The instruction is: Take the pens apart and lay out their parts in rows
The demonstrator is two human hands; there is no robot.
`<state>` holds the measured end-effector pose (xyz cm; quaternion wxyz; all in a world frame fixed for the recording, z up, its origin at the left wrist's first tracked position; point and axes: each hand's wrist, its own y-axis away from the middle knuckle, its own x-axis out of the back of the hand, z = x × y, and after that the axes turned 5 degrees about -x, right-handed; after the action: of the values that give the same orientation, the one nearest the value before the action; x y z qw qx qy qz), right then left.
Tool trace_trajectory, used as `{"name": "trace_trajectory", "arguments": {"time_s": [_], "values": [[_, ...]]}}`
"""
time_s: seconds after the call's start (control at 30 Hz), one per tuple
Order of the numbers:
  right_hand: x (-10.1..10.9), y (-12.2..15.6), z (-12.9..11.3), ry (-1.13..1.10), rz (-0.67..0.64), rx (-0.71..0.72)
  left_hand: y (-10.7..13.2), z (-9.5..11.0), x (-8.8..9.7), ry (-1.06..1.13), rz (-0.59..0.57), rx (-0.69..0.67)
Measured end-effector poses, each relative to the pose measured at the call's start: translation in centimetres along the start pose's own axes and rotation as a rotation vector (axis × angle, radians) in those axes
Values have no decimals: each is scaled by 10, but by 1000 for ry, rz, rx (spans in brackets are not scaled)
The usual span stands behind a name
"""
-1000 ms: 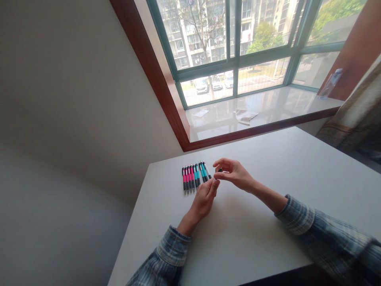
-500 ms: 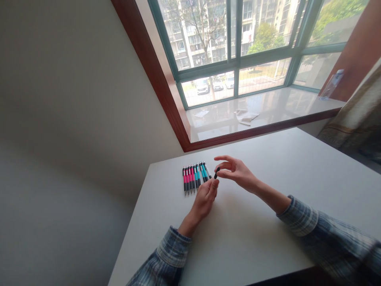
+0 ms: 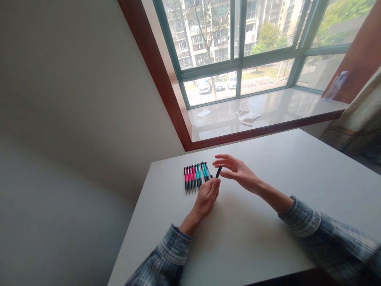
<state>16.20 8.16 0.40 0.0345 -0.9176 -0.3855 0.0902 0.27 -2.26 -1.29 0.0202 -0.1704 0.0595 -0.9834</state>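
Note:
My left hand (image 3: 207, 194) is closed around a pen, and only the pen's black end (image 3: 218, 172) sticks up above the thumb; the rest is hidden in the fist. Beside that end, my right hand (image 3: 235, 170) is open, its fingers spread and curved around the black tip. Whether the right thumb touches it I cannot tell. Just left of my hands, several click pens lie in a row on the white table: pink-and-black pens (image 3: 191, 178), then teal-and-black pens (image 3: 204, 171), and a pale one (image 3: 209, 169) at the right end.
The white table (image 3: 268, 230) meets a wall on the left and a red-brown window frame (image 3: 186, 143) at the back. On the sill lie a crumpled cloth (image 3: 247, 117) and a paper (image 3: 203, 113). A clear bottle (image 3: 336, 85) and a curtain (image 3: 354, 115) are at right.
My right fingers have spread slightly and eased off the pen's black end, which now shows as one straight piece. My left hand keeps its hold. The view has shifted a little.

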Motion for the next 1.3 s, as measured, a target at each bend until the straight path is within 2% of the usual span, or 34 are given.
{"name": "trace_trajectory", "arguments": {"time_s": [0.1,0.37,0.5,0.87,1.13,1.3], "values": [[0,-2,3,37,62,-5,0,-1,0,-2,-10,-3],[-1,-1,-3,-18,6,34,1,-2,1,6,-21,11],[-3,-2,-1,25,55,9,1,-3,-1,-1,-27,5],[2,-2,1,-188,41,-31,2,1,-1,96,-19,28],[5,-3,-5,-253,33,-41,2,-6,-3,184,-28,44],[9,-4,-6,-269,137,-28,4,-5,-3,212,-47,60]]}}
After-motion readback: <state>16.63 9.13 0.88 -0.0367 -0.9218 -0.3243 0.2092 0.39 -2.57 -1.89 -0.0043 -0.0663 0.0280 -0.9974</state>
